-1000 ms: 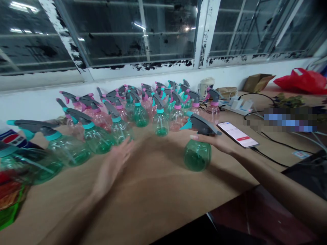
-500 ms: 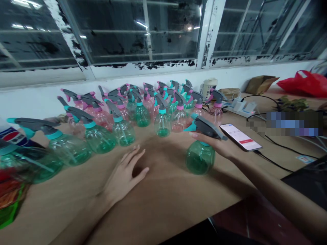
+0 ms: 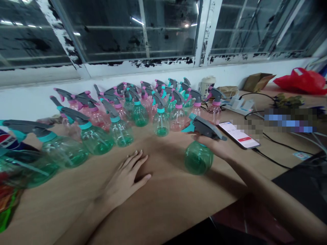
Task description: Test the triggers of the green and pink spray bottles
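A green spray bottle [image 3: 198, 159] with a grey and turquoise trigger head stands on the tabletop, and my right hand [image 3: 214, 144] grips it round the neck, just under the head. That head partly hides my fingers. Palm down on the wood, my left hand [image 3: 129, 178] lies flat with its fingers stretched out, holding nothing. Close beyond its fingertips is a clear green spray bottle [image 3: 122, 132]. Another green spray bottle [image 3: 161, 124] stands a little farther back, between my two hands.
Several pink-collared and turquoise-collared spray bottles [image 3: 178, 117] crowd toward the wall. Right of my right hand lies a phone [image 3: 238, 135] on a cable. Behind it are a power strip [image 3: 238, 105], a paper cup [image 3: 207, 85] and a red plastic bag [image 3: 302, 81].
My left hand has settled lower and flatter, fingers more extended. My right fingers have slipped from the trigger side down round the bottle's neck. The view has shifted slightly.
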Demonstrator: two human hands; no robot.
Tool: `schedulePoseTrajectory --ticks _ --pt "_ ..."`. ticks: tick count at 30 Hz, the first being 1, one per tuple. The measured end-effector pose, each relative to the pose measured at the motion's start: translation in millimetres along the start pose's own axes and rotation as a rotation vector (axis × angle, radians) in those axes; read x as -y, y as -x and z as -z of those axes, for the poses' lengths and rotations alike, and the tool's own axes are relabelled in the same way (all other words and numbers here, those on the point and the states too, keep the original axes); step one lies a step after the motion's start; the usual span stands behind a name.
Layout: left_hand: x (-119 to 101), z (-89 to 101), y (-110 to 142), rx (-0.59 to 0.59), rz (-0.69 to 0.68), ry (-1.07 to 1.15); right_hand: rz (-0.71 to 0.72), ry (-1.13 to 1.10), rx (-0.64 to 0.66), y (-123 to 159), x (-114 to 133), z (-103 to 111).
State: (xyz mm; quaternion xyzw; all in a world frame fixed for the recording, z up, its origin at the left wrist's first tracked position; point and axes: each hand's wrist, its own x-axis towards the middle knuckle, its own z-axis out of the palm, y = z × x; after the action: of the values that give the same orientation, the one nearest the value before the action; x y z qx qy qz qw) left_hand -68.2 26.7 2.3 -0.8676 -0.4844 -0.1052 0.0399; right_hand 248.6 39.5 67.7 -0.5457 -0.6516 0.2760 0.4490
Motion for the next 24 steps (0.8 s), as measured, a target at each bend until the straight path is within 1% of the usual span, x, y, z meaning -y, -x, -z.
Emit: schedulePoseTrajectory --ticks 2,3,6,8,11,14,17,22,24 --pt "0.0 -1.7 0.4 -0.016 -0.008 0.012 -0.033 -0.047 0.034 2.6 4.3 -2.8" --pt "-0.1 -2.5 0.6 -0.022 -0.010 0.016 -0.028 -0.090 0.067 4.0 6.8 -5.0" --pt "-0.5 -4.0 1.1 -0.025 -0.016 0.008 0.068 -0.231 0.187 8.2 13.8 -13.7" --pt "-0.5 -4.2 1.8 -0.023 -0.023 -0.003 0.100 -0.293 0.221 11.0 17.6 -19.7" --pt "-0.1 -4.1 3.0 -0.016 -0.042 -0.016 0.088 -0.302 0.198 16.7 22.2 -26.5" --pt "-0.3 -4.2 4.1 -0.007 -0.054 -0.017 0.042 -0.289 0.158 24.5 26.0 -30.9" --pt "-3.0 -3.4 5.2 -0.002 -0.075 0.002 0.020 -0.300 0.150 30.8 28.4 -34.1" --pt "-12.7 1.1 5.9 0.013 -0.107 0.030 0.014 -0.303 0.121 32.4 30.6 -36.0" --pt "-14.9 2.3 5.5 0.015 -0.108 0.026 0.012 -0.315 0.132 32.1 30.4 -35.8"
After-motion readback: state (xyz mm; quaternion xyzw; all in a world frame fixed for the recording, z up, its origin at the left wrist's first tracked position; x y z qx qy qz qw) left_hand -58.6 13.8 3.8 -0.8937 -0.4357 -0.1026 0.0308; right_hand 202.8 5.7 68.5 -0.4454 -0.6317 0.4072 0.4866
